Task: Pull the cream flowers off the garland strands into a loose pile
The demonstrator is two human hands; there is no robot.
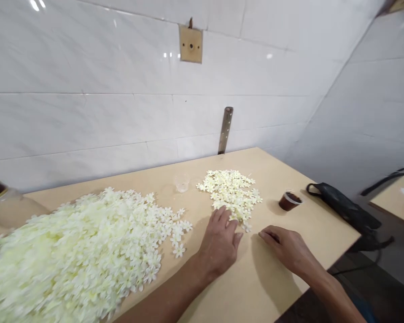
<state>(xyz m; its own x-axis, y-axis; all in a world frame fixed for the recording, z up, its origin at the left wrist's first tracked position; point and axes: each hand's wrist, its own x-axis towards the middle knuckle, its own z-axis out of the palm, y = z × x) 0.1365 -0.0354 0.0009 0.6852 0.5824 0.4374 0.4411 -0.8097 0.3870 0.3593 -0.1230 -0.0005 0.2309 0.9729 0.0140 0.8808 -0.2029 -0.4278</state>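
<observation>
My left hand (220, 242) rests at the near edge of a small pile of pale yellow-white artificial flowers (234, 188). Its fingers are stretched out and slightly apart, with the fingertips touching the nearest blossoms. To the right, my right hand (287, 246) hovers low over the tabletop, thumb and fingers drawn together. Whether anything is between those fingertips is hidden. A much larger heap of the same flowers (87, 251) spreads across the left of the table, its loose edge ending left of my left hand.
On the tan table (208, 296), a small cup of dark brown liquid (290, 200) stands beyond my right hand. A clear plastic cup (182, 183) sits between the piles. A jar (13, 206) is at far left, a black pouch (346, 206) on the right edge. White tiled wall (121, 121) bounds the back.
</observation>
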